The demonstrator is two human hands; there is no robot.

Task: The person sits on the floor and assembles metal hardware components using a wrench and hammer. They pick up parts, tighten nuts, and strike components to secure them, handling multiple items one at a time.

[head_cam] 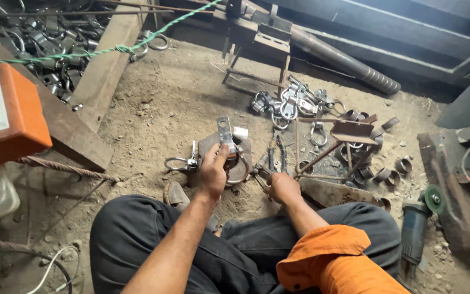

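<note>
Sitting cross-legged on the sandy dirt floor [169, 103], the person is seen from above, with work kept within reach between the knees. The left hand [213, 173] is closed around a flat grey metal strap with a hole near its top [224, 132], which is held upright over a rusty flat steel plate [209, 142], apparently so that the plate serves as a hard base. A curved steel ring [239, 175] hangs below the fist; whether it is joined to the strap cannot be told. The right hand [283, 187] is curled over dark long-handled pliers [276, 159] lying on the floor, with the fingers bent around the handles.

One finished shiny ring clamp [183, 162] is laid just left of the plate, apart from the rest. One heap of shiny clamps [292, 103] is gathered toward the far side of the floor; its pieces overlap too much to be counted. Roughly a dozen short rusty pipe collars [383, 174] are scattered around a small angle-iron stand [349, 133] to the right. One green-disc angle grinder [420, 215] is set by the right knee. One orange box with a white socket panel [6, 117] rests at the left edge.
</note>
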